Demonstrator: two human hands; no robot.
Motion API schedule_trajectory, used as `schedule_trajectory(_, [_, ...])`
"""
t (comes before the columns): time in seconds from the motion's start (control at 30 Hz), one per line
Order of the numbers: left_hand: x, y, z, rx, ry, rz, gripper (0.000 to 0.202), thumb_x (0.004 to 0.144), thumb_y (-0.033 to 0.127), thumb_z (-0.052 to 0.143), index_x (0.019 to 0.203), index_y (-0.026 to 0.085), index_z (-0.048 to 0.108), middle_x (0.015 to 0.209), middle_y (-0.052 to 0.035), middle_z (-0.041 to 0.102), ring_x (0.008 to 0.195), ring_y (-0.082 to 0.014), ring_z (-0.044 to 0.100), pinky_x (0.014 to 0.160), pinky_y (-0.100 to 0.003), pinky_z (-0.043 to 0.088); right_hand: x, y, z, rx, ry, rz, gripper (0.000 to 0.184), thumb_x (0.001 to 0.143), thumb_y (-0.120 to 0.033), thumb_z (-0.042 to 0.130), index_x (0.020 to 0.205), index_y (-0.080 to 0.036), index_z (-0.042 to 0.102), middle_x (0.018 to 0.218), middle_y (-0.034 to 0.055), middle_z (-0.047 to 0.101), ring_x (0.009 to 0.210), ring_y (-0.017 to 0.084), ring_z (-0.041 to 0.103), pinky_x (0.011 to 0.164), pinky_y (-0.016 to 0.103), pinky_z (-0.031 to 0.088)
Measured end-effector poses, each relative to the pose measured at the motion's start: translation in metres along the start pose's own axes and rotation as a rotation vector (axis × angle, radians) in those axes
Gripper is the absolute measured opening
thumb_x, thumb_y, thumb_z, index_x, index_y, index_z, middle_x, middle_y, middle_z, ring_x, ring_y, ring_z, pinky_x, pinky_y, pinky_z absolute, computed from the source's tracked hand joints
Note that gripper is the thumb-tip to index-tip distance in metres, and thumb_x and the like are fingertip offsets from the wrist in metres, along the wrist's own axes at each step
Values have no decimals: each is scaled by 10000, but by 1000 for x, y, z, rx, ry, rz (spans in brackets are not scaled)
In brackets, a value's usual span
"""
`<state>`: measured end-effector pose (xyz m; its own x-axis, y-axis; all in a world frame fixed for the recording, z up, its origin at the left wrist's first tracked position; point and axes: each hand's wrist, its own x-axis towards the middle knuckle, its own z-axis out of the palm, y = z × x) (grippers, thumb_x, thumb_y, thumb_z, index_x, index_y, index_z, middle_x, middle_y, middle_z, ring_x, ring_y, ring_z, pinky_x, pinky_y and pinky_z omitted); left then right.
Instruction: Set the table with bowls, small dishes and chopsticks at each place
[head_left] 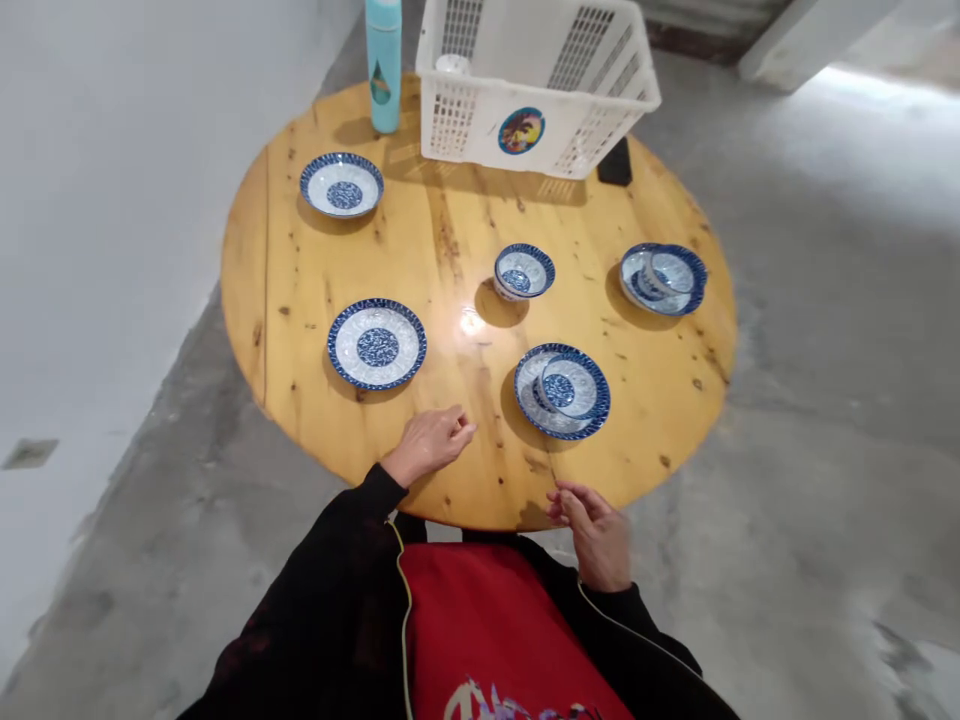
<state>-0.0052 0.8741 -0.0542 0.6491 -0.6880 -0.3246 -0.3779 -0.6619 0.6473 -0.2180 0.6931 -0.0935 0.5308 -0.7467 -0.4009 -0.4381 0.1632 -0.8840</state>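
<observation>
The curled left hand is near a blue-rimmed plate

Rounded wooden table here, all knots and grain, and it's holding a fair bit. A light-blue bottle is standing beside a white crate at the far side, and a flat black phone-like thing is lying by the crate's corner. Blue-rimmed plates are sitting left and right, two each, with a small bowl sitting between them.
</observation>
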Motion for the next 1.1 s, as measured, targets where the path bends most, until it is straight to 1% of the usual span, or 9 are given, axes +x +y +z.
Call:
schedule_trajectory(0.17, [-66, -32, 18, -140, 51, -169, 263, 971, 373, 421, 895, 229, 627, 769, 8, 694, 711, -160, 627, 655, -260, 378, -18, 6, 20, 23, -124, 27, 443, 645, -570, 796, 843, -183, 706, 700, 49, 723, 538, 173, 643, 494, 295, 528])
schedule_trajectory(0.3, [-118, -42, 45, -256, 137, -335, 274, 941, 377, 397, 802, 223, 575, 695, 13, 654, 674, -159, 614, 661, -257, 401, -24, 7, 27, 27, -219, 0, 481, 655, -629, 776, 839, -191, 703, 694, 48, 712, 530, 183, 640, 478, 301, 514])
schedule_trajectory(0.37, [-137, -38, 61, -329, 184, -393, 283, 935, 400, 390, 791, 224, 558, 699, 12, 655, 689, -161, 637, 672, -254, 426, -27, 10, 26, 30, -249, -17, 502, 657, -655, 766, 838, -192, 699, 697, 51, 709, 528, 187, 638, 477, 306, 511])
schedule_trajectory(0.47, [-154, -23, 80, -391, 234, -422, 293, 937, 430, 380, 809, 231, 553, 694, 13, 653, 695, -168, 661, 684, -256, 458, -35, 17, 14, 55, -261, -27, 531, 654, -679, 757, 842, -187, 698, 700, 55, 708, 526, 183, 633, 479, 304, 504])
schedule_trajectory(0.63, [-171, 10, 103, -358, 236, -349, 253, 932, 404, 403, 857, 232, 574, 713, 7, 665, 698, -158, 671, 693, -243, 473, -56, 37, -15, 97, -221, -8, 539, 639, -669, 763, 838, -172, 699, 690, 59, 710, 525, 176, 635, 490, 292, 506])
schedule_trajectory(0.73, [-189, 24, 113, -324, 257, -329, 250, 934, 392, 413, 835, 228, 574, 725, 1, 667, 686, -152, 648, 662, -238, 457, -70, 48, -25, 117, -250, 1, 512, 649, -646, 763, 837, -175, 697, 689, 56, 711, 520, 174, 635, 484, 287, 506])
schedule_trajectory(0.93, [-234, 37, 132, -320, 313, -389, 262, 944, 399, 395, 861, 237, 582, 708, 14, 653, 653, -142, 626, 647, -232, 457, -92, 63, -22, 133, -368, 4, 473, 661, -613, 755, 840, -179, 698, 682, 53, 711, 515, 167, 634, 476, 276, 503])
schedule_trajectory(1.0, [-243, 37, 135, -328, 325, -398, 266, 946, 403, 394, 854, 236, 578, 710, 11, 656, 654, -143, 630, 650, -234, 463, -98, 65, -20, 132, -393, 5, 469, 651, -610, 756, 830, -180, 696, 676, 49, 705, 509, 165, 630, 469, 273, 499])
schedule_trajectory(1.1, [-246, 34, 133, -348, 348, -382, 252, 947, 395, 410, 861, 233, 584, 711, 15, 658, 647, -137, 626, 644, -229, 461, -105, 65, -19, 123, -411, -17, 439, 669, -585, 746, 838, -182, 699, 683, 43, 702, 515, 162, 631, 477, 274, 508])
